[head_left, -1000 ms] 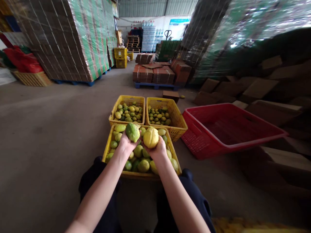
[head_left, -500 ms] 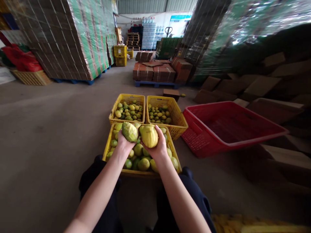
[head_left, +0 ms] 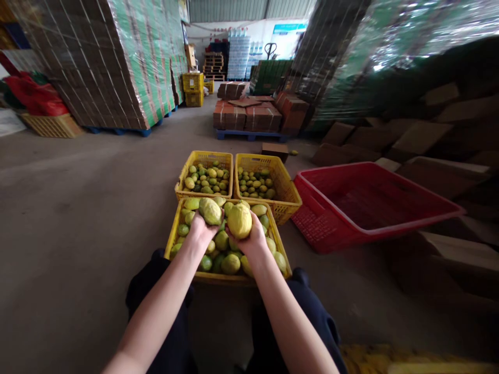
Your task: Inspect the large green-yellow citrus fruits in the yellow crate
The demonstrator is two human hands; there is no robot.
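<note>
My left hand point(head_left: 201, 228) is closed from below around a lumpy green-yellow lemon point(head_left: 210, 211). Close beside it, my right hand point(head_left: 254, 236) cups a rounder, yellower lemon point(head_left: 239, 221), with the thumb along its right side. Both fruits are held above a yellow crate point(head_left: 170, 236) standing between my knees. Large green and yellow lemons point(head_left: 230, 264) fill that crate, partly hidden by my hands and forearms.
Behind stand two more yellow crates point(head_left: 177, 179) point(head_left: 288, 187) of smaller lemons. A red crate point(head_left: 312, 221) is at the right, near loose cardboard boxes point(head_left: 413, 140). Farther back, flattened cartons point(head_left: 247, 117) lie on a blue pallet. Wrapped stacks point(head_left: 144, 67) rise on both sides.
Both lemons have turned in my hands, so different sides of them face up. The left one has shifted slightly to the right. The crates have stayed in place.
</note>
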